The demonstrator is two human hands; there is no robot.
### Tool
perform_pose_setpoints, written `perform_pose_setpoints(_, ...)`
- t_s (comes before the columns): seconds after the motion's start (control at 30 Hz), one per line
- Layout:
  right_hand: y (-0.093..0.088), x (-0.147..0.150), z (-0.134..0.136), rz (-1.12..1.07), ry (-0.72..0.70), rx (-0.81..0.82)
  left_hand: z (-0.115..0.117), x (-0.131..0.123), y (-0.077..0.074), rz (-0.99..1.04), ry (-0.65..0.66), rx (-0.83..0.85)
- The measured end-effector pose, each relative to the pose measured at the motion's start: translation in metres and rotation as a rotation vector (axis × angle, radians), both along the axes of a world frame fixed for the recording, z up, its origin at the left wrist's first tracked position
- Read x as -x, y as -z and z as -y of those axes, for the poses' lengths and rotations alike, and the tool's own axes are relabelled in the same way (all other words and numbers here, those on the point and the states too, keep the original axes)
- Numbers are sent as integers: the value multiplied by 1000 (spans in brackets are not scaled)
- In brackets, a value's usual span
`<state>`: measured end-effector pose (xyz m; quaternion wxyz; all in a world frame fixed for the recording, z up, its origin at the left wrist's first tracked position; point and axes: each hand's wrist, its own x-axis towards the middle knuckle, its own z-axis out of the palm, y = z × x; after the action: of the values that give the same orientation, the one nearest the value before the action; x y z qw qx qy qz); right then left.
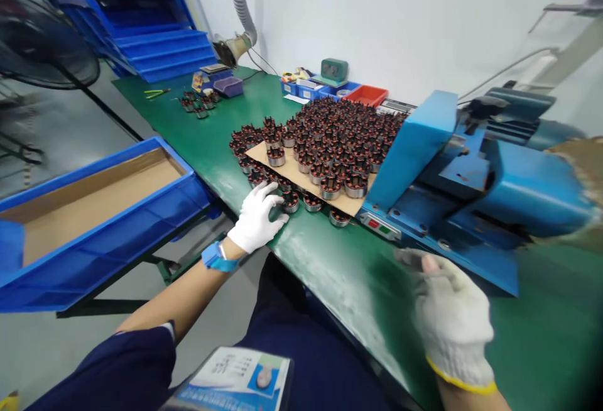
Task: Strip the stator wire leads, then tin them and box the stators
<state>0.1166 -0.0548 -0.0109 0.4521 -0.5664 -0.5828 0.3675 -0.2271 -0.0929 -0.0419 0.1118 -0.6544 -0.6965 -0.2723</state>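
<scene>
My left hand [259, 217], in a white glove, rests at the near edge of the green table with thumb and fingers apart. Its fingertips are beside a motor stator [289, 202] with copper windings and a silver ring; whether they touch it I cannot tell. More stators [331, 188] crowd a cardboard sheet [301, 176] and the table around it. My right hand [452, 317], gloved with a bare thumb tip, hovers over the table in front of the blue machine [414, 166]. Motion smears its fingers, so I cannot make out their grip.
A blue tray lined with cardboard [94, 210] stands to the left of the table [211, 153]. Behind the stators are a red bin [366, 95] and a green clock-like box [334, 70]. A fan [42, 40] and a flexible duct [240, 2] stand farther back.
</scene>
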Motion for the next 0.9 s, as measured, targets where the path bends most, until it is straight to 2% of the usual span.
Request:
perform_pose_setpoints(0.1, -4, 2, 1, -21, -50, 87, 14, -28, -1, 38, 80, -42)
perform_pose_setpoints(0.2, -5, 5, 3, 13, -153, 140, 21, -50, -1, 231, -4, -60)
perform_pose_setpoints(0.3, -6, 11, 7, 136, -317, 178, 18, -57, -1, 353, -129, 71)
perform_pose_setpoints(0.37, -9, 17, 10, 268, -430, 171, 13, -58, -4, 334, -108, 169)
perform_pose_setpoints(0.47, -16, 23, 14, 416, -524, 176, 8, -69, -12, 326, 68, 248)
perform_pose_setpoints(0.6, -24, 16, 10, 397, -644, 263, 0, -108, -36, 345, 592, 376)
perform_pose_setpoints(0.67, -26, 4, 2, 326, -713, 230, -10, -129, -50, 335, 776, 375)
perform_pose_setpoints(0.77, -29, -19, -9, 177, -707, 51, -28, -152, -67, 461, 882, 290)
perform_pose_setpoints(0.9, -33, -38, -11, 120, -550, -52, -40, -168, -79, 745, 1006, 298)
